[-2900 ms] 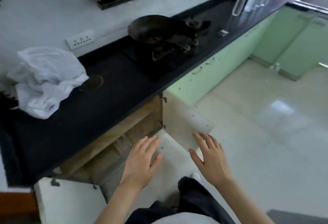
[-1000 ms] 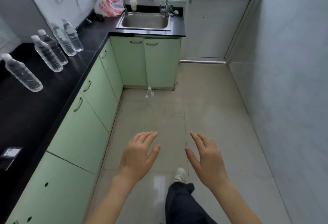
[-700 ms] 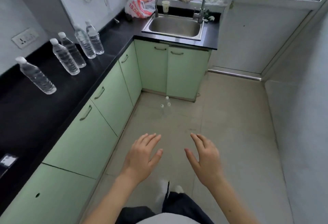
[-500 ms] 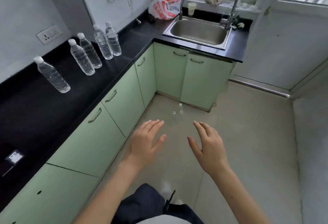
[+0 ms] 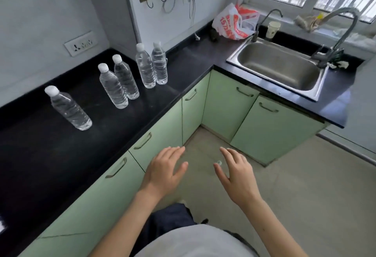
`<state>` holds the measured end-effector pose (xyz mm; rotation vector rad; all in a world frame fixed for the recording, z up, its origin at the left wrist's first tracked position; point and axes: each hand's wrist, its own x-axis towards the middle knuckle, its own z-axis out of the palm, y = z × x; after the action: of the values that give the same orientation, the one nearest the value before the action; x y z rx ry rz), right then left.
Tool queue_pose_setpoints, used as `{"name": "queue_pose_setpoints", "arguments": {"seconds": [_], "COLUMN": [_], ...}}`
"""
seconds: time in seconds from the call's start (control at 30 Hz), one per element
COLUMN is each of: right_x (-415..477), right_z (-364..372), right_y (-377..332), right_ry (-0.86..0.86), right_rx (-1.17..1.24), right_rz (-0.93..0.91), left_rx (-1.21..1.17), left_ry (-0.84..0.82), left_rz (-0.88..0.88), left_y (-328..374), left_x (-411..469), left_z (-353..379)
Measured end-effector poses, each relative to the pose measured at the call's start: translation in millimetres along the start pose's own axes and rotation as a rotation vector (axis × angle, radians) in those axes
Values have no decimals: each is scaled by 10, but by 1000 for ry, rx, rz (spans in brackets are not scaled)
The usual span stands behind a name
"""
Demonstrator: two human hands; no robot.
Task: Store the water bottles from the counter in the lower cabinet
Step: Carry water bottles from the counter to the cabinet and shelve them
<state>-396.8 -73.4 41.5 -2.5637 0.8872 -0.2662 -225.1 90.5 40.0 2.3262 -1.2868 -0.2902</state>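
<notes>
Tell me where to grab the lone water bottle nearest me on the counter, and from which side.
Wrap the left hand around the ribbed middle of the lone bottle, coming in from the front edge of the counter. It stands on its base, apart from the other four bottles, so that side is open. The white cap looks too narrow for a firm hold.

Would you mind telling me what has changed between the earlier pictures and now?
The view turned from the open cabinet toward the sink, and the person stepped nearer the five water bottles on the counter. Nothing was taken hold of or let go. The left hand and right hand stay open and empty; the bottles stand where they were.
</notes>
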Motion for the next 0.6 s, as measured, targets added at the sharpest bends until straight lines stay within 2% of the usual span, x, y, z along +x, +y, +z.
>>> {"name": "queue_pose_setpoints", "arguments": {"seconds": [0.3, 0.6], "right_x": [1864, 3495], "right_z": [-23, 322], "right_y": [-295, -201], "right_ry": [-20, -247], "right_rx": [17, 4], "right_rz": [-186, -409], "left_rx": [29, 44], "left_ry": [134, 125], "left_rz": [-119, -452], "left_y": [-542, -876], "left_x": [1296, 2102], "left_z": [-577, -315]}}
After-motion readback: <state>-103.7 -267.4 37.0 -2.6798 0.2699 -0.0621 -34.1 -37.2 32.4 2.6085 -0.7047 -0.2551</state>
